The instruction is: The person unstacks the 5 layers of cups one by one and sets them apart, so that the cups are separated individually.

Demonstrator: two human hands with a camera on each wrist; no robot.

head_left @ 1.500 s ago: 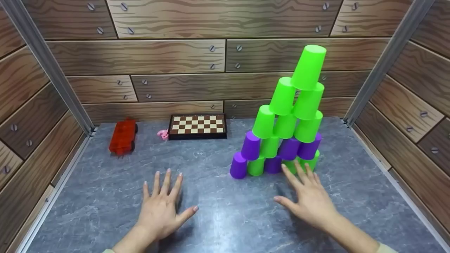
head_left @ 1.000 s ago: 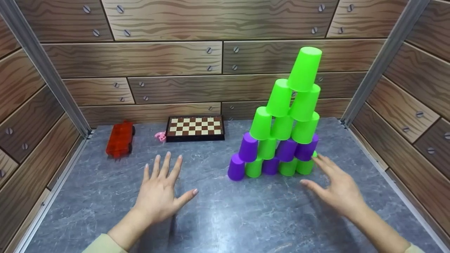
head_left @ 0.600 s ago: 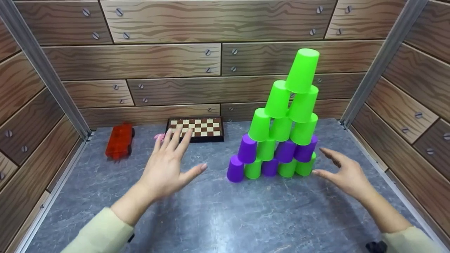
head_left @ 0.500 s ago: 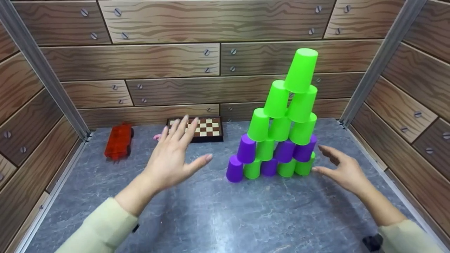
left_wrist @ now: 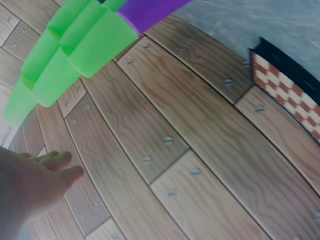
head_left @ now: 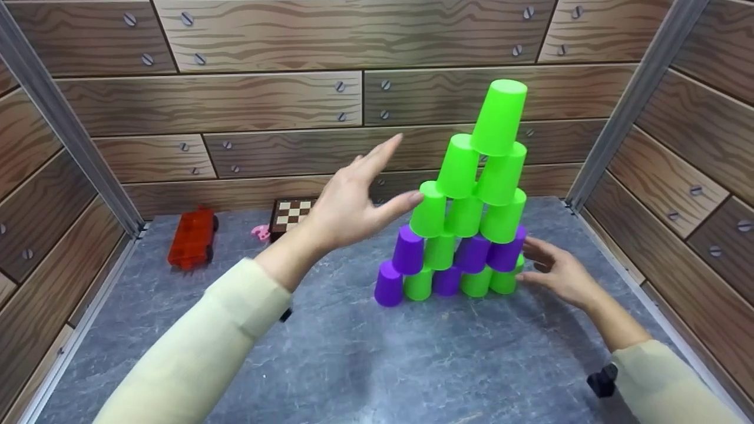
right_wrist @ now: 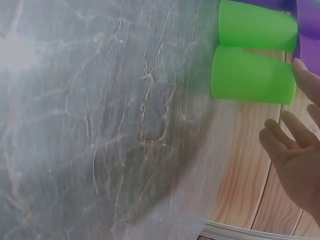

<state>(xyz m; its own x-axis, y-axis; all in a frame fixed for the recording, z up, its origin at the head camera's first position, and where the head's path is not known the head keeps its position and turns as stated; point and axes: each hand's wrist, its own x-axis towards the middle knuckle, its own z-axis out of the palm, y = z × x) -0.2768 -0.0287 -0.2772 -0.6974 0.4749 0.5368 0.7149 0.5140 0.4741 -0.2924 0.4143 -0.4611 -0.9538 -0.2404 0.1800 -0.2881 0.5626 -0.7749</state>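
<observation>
Grey tabletop (head_left: 330, 365); inverted cups (head_left: 464, 218) stacked between hands (head_left: 350, 203) (head_left: 564, 278)

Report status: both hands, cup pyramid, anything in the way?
Left hand up, empty; right hand low at right of cup pyramid, contact unclear. Pyramid standing, five tiers. Nothing seen between it and hands; chessboard off left.

Smooth plastic cups (head_left: 465, 217) stand between two and three o'clock. The tabletop (head_left: 377, 359) at six looks glossy, the wall (head_left: 283, 103) at twelve wood-grained.
</observation>
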